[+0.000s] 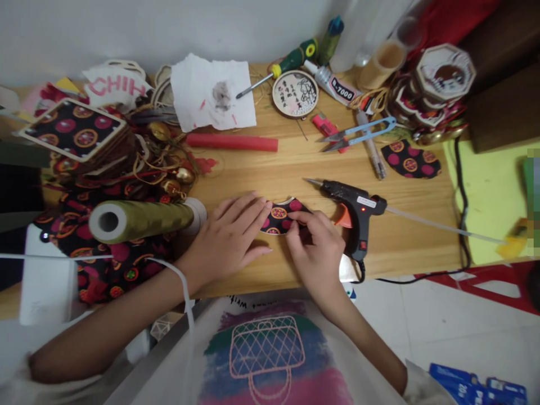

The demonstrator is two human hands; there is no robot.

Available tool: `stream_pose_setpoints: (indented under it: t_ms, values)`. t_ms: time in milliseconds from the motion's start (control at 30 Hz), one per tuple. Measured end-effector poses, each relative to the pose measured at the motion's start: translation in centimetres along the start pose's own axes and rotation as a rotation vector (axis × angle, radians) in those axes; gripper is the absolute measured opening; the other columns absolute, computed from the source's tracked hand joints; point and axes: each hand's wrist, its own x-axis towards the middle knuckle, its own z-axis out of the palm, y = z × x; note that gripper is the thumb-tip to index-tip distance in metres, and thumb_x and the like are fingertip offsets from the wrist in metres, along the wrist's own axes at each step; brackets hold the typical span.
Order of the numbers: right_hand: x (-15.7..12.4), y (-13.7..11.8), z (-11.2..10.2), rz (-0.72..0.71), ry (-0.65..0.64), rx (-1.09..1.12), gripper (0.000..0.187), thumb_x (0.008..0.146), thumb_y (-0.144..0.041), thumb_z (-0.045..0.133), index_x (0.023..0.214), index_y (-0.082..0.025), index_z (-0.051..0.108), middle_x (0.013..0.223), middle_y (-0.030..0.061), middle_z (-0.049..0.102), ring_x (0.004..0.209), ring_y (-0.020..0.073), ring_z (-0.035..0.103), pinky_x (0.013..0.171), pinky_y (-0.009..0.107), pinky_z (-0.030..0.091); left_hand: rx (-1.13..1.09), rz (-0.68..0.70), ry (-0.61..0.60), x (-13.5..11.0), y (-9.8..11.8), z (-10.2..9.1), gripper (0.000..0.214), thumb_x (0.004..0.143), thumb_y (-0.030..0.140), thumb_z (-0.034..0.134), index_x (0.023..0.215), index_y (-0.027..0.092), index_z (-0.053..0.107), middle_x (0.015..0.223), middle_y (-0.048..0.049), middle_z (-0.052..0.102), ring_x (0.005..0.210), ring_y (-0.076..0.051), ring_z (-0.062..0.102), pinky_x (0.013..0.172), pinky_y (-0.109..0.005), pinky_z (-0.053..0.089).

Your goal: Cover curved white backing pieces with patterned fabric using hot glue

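Note:
A dark fabric piece [278, 214] with pink and orange round patterns lies on the wooden table between my hands. My left hand [230, 233] rests flat with its fingers stretched out, the fingertips on the piece's left end. With thumb and forefinger pinched, my right hand [316, 239] grips the right part of the same piece, whose far edge shows a thin pale rim. Just right of that hand lies a black hot glue gun [354, 205] with an orange trigger and a lit red light, its nozzle pointing left.
A roll of olive ribbon [143, 220] and patterned cloth [105, 270] lie at left. Behind are a red stick [232, 142], a screwdriver [278, 67], blue thread snips [358, 134], a glue tube [333, 84] and another cut fabric piece [411, 159]. A black cord [462, 197] runs along the right.

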Motion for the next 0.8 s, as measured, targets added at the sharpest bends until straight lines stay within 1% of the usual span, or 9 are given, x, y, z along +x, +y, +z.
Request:
stream_pose_setpoints:
  t_ms: [167,333,433,533,633,800]
  values:
    - [-0.1,-0.1,0.1,-0.005,0.007,0.006,0.014,0.088,-0.017,0.054,0.089,-0.018,0.068,0.077,0.0024,0.069,0.065,0.014,0.061,0.063,0.031,0.052,-0.039,0.013,-0.051,-0.4,-0.4,0.0,0.061,0.094,0.04,0.058,0.142,0.006,0.045,0.14,-0.0209,0.056,0.135,-0.035,0.046,0.107,-0.049,0.04]
    - [-0.1,0.0,0.2,0.013,0.008,0.016,0.014,0.088,-0.017,0.054,0.089,-0.02,0.068,0.076,0.0016,0.068,0.066,0.0148,0.061,0.065,0.032,0.052,-0.12,0.06,-0.077,-1.1,-1.5,-0.2,0.057,0.096,0.038,0.053,0.145,0.011,0.042,0.147,-0.0175,0.05,0.142,-0.031,0.039,0.111,-0.048,0.037]
    - [-0.1,0.0,0.2,0.012,0.009,0.018,0.014,0.087,-0.017,0.054,0.089,-0.02,0.068,0.077,0.0013,0.068,0.065,0.0144,0.06,0.064,0.031,0.051,-0.148,0.08,-0.089,-1.2,-2.1,-0.3,0.058,0.095,0.035,0.055,0.146,0.012,0.04,0.148,-0.0168,0.049,0.142,-0.03,0.039,0.113,-0.048,0.037]
    - [-0.1,0.0,0.2,0.004,0.012,0.015,0.014,0.087,-0.015,0.054,0.088,-0.02,0.067,0.078,0.001,0.068,0.065,0.0142,0.06,0.063,0.03,0.049,-0.135,0.066,-0.085,-1.1,-2.2,-0.2,0.06,0.095,0.034,0.056,0.147,0.01,0.04,0.146,-0.0178,0.051,0.141,-0.031,0.041,0.113,-0.047,0.037]
    - [-0.1,0.0,0.2,-0.009,0.014,0.013,0.013,0.087,-0.015,0.055,0.089,-0.02,0.066,0.079,0.0015,0.069,0.066,0.0147,0.06,0.063,0.03,0.049,-0.105,0.051,-0.091,-1.0,-2.2,0.0,0.061,0.095,0.038,0.056,0.148,0.012,0.039,0.146,-0.0175,0.052,0.14,-0.031,0.042,0.113,-0.049,0.036]
    - [-0.1,0.0,0.3,-0.018,0.014,0.033,0.012,0.087,-0.016,0.054,0.089,-0.02,0.065,0.08,0.0016,0.069,0.065,0.0147,0.06,0.062,0.03,0.049,-0.07,0.106,-0.126,-1.1,-2.6,-0.1,0.056,0.096,0.04,0.055,0.145,0.015,0.044,0.147,-0.0162,0.051,0.141,-0.033,0.041,0.112,-0.052,0.038]
